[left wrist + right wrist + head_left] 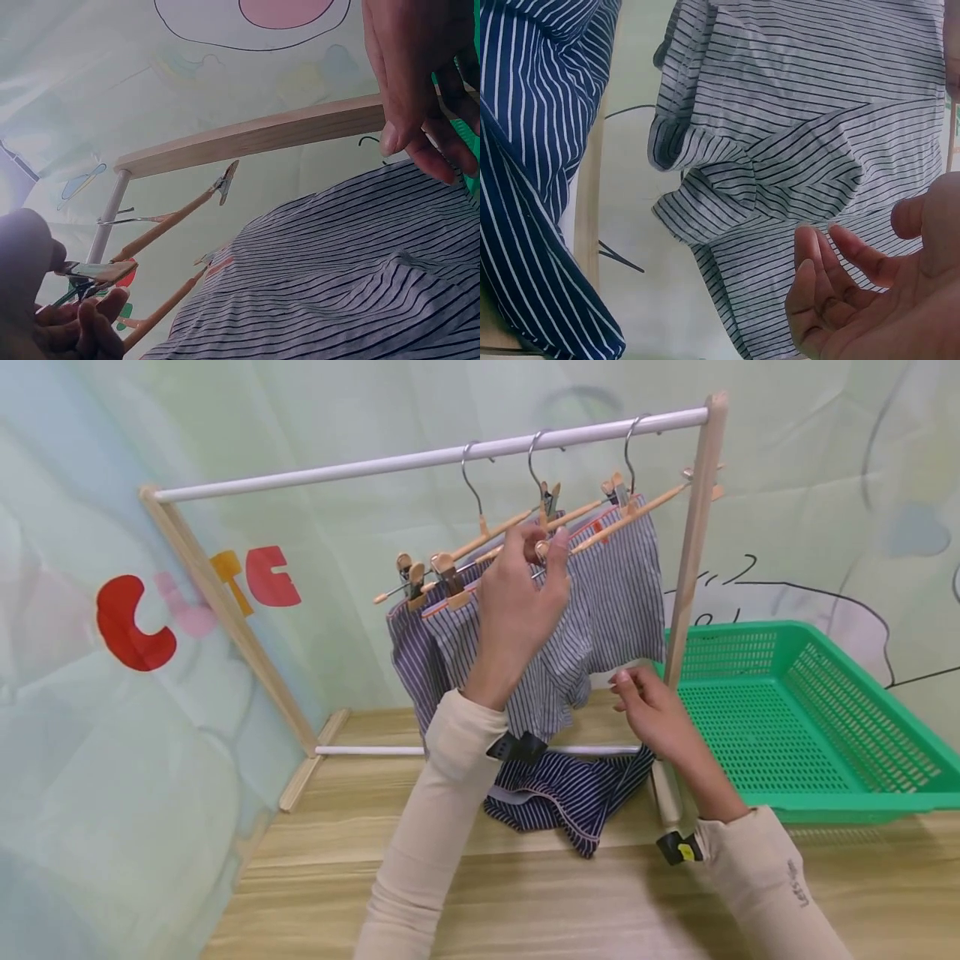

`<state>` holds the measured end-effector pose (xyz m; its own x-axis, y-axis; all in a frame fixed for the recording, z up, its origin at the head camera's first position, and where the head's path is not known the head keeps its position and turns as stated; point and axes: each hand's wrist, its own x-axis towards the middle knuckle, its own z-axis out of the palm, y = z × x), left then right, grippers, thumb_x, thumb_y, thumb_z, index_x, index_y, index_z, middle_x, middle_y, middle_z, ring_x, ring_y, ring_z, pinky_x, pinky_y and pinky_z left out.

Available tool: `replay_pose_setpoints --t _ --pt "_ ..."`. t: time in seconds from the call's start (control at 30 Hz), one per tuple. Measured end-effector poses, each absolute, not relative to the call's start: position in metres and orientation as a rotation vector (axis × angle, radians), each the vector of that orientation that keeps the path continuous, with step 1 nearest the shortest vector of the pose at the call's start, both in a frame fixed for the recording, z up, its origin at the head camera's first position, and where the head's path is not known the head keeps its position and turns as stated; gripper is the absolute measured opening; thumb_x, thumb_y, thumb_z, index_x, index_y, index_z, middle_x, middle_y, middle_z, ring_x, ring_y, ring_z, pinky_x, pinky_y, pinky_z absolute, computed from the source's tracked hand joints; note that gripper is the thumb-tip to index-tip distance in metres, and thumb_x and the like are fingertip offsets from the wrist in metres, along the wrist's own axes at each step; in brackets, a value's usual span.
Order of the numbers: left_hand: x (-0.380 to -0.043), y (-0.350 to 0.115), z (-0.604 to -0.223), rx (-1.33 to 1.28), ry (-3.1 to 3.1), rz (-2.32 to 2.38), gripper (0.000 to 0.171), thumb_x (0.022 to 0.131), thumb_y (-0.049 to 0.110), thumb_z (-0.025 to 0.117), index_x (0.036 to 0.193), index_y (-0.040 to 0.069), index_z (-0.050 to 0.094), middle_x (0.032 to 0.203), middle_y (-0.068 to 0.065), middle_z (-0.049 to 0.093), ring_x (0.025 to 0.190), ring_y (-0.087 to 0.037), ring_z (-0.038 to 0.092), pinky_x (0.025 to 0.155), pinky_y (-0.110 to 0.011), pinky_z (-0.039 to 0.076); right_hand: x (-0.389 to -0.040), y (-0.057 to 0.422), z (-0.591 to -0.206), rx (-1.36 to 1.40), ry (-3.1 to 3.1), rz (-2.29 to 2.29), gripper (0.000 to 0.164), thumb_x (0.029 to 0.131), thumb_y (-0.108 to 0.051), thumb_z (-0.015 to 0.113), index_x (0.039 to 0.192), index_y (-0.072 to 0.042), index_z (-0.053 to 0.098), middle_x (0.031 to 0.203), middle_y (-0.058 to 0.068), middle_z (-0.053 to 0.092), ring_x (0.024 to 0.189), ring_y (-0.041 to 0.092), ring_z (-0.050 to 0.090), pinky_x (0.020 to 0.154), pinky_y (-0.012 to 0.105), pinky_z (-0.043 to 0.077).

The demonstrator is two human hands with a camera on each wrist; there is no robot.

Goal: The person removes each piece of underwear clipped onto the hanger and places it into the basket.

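Note:
My left hand (521, 597) pinches a clip (97, 271) at the near end of the front wooden clip hanger (633, 517). That hanger's hook is over the rack's white bar (412, 462). Behind it, white-and-dark striped shorts (622, 585) hang from another hanger's clips, with a purplish striped garment (412, 639) further back. My right hand (652, 706) is beside the lower right of the shorts, fingers loosely bent and holding nothing; in the right wrist view its fingertips (806, 266) are in front of the striped cloth. A navy striped garment (570, 793) lies crumpled over the lower bar.
A green plastic basket (870, 802) stands on the wood-grain table (337, 877), right of the rack's wooden upright (693, 552). The other upright (232, 618) stands on the left. A printed cloth backdrop (315, 410) is close behind the rack.

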<state>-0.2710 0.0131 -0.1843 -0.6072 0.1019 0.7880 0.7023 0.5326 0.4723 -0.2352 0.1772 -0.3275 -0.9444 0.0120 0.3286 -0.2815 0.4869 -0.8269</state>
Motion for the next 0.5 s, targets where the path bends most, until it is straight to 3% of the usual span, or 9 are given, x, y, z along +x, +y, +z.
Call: replay_pose_setpoints --t 0.27,0.5 --pt "-0.27 0.013 -0.19 -0.648 -2.014 -1.09 0.044 0.096 0.045 0.043 0.117 0.007 0.054 0.097 -0.007 0.067 0.063 -0.01 0.054 0.057 -0.03 0.046 -0.238 0.177 -0.328 0.242 -2.458 1.411 0.046 0.104 -0.035 0.03 0.12 0.004 0.048 0.117 0.026 0.056 0.095 0.037 0.059 0.083 0.055 0.045" --pt "-0.267 0.012 -0.196 -0.668 -2.003 -1.115 0.047 0.098 0.045 0.036 0.122 0.008 0.051 0.096 -0.005 0.069 0.062 -0.008 0.055 0.061 -0.032 0.047 -0.237 0.178 -0.332 0.26 -2.462 1.425 0.047 0.104 -0.035 0.029 0.12 0.005 0.047 0.118 0.027 0.054 0.096 0.038 0.058 0.083 0.055 0.046"
